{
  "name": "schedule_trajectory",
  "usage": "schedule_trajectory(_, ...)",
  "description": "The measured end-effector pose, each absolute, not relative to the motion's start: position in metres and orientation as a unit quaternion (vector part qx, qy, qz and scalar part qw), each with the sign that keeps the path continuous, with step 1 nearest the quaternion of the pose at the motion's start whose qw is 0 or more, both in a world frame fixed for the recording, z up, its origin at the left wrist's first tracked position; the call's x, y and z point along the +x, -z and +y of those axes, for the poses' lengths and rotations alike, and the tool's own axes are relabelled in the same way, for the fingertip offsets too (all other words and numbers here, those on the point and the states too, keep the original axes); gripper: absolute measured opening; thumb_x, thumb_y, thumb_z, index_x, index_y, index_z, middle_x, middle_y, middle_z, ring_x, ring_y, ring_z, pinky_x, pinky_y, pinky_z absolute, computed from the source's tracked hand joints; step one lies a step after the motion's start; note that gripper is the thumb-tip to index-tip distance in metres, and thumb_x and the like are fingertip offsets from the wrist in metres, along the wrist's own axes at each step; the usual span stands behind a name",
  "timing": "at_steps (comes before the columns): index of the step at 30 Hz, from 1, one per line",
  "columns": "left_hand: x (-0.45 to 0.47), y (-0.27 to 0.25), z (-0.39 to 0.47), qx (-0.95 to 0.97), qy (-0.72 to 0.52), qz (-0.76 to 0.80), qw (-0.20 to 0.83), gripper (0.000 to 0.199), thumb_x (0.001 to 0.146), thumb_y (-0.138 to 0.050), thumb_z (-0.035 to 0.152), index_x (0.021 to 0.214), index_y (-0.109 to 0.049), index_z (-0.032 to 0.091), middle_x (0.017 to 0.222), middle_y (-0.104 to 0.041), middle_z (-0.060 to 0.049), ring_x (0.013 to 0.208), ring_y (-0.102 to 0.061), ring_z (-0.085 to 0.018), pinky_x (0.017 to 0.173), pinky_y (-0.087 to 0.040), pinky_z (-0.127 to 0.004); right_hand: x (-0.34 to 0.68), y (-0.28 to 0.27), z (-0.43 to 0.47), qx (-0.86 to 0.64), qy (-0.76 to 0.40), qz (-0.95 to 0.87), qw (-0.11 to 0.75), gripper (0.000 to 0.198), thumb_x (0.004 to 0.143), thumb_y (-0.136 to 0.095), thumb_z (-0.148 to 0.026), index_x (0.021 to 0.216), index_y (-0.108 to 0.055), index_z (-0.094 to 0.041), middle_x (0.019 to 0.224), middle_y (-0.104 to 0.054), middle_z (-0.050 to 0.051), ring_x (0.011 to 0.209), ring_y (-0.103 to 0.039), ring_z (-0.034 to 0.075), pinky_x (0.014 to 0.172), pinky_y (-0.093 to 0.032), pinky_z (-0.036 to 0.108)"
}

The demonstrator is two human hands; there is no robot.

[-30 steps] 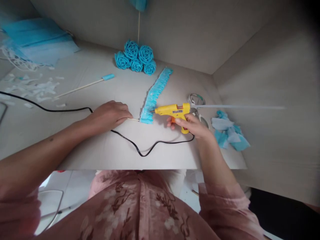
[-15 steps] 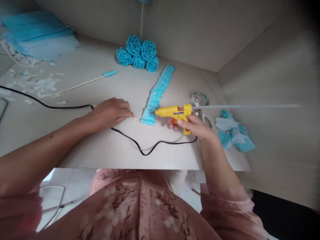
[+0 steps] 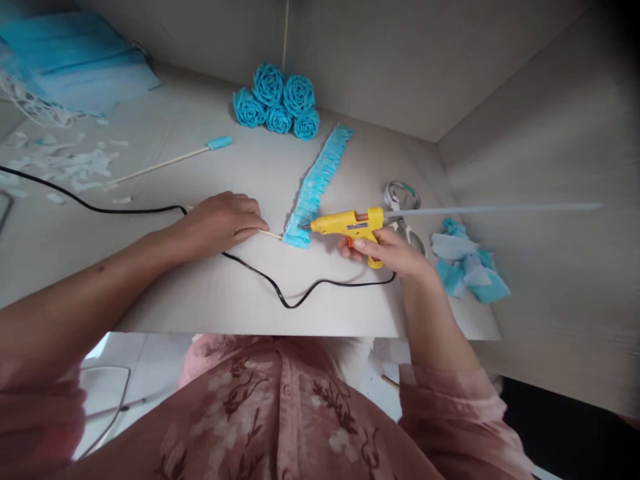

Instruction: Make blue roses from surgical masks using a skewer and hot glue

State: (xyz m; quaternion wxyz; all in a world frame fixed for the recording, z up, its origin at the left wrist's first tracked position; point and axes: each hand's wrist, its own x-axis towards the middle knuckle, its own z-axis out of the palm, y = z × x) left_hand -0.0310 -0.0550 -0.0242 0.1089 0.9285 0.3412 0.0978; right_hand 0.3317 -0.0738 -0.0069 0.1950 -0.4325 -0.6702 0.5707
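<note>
View shifted, rear stick (image 3: 286, 33) cut off; left grip (image 3: 225, 223) pinches half-hidden skewer (image 3: 271, 234), right grip (image 3: 390, 252) holds glue gun (image 3: 340, 222).

Left hand (image 3: 223, 225) pinches a thin stick (image 3: 271, 234); tip meets near end of a ruffled blue strip (image 3: 323, 172) lying flat on the table (image 3: 200, 303). Right hand (image 3: 387, 250) grips a yellow glue gun (image 3: 340, 222), nozzle at that same end; contact unclear. Pale glue stick (image 3: 480, 210) protrudes from gun's rear. Black cord (image 3: 260, 272) passes under left forearm. Five blue roses (image 3: 277, 119) piled by the wall (image 3: 365, 73). White snippets (image 3: 85, 167) scattered at left; blue scraps (image 3: 477, 267) at right.
</note>
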Motion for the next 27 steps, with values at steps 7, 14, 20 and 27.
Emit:
schedule_trajectory(7,-0.0315,0.0235,-0.0548,0.929,-0.101,0.338,0.114,0.037,0.107,-0.042,0.029,0.109,-0.078,0.024,0.099,-0.073,-0.006,0.095,-0.065,-0.021,0.088,-0.045,-0.032,0.3308,0.0065,-0.0746,-0.430,-0.569,-0.675,0.189,0.050,0.087,-0.071,-0.067,0.094,-0.075,-0.018,0.084,-0.069,0.005,0.067,-0.055,0.013,0.058,-0.043,0.026)
schedule_trajectory(14,-0.0310,0.0243,-0.0542,0.925,-0.110,0.340,0.127,0.037,0.106,-0.042,0.029,0.107,-0.078,0.025,0.099,-0.073,-0.008,0.094,-0.065,-0.023,0.087,-0.045,-0.034,0.3295,0.0048,-0.0737,-0.429,-0.567,-0.678,0.186,0.052,0.086,-0.071,-0.068,0.093,-0.072,-0.017,0.080,-0.068,0.004,0.064,-0.054,0.013,0.056,-0.041,0.025)
schedule_trajectory(20,-0.0314,0.0239,-0.0537,0.929,-0.110,0.328,0.132,0.034,0.105,-0.043,0.027,0.107,-0.077,0.024,0.098,-0.074,-0.007,0.095,-0.065,-0.022,0.086,-0.044,-0.033,0.3283,0.0024,-0.0732,-0.426,-0.572,-0.676,0.188,0.054,0.083,-0.072,-0.071,0.088,-0.070,-0.017,0.076,-0.066,0.002,0.061,-0.050,0.011,0.054,-0.039,0.025)
schedule_trajectory(27,-0.0316,0.0230,-0.0554,0.927,-0.113,0.332,0.135,0.033,0.106,-0.044,0.028,0.105,-0.077,0.024,0.100,-0.073,-0.007,0.093,-0.064,-0.022,0.086,-0.043,-0.033,0.3311,0.0063,-0.0724,-0.416,-0.588,-0.651,0.238,0.053,0.085,-0.074,-0.069,0.093,-0.073,-0.016,0.085,-0.072,0.005,0.062,-0.055,0.011,0.058,-0.044,0.026)
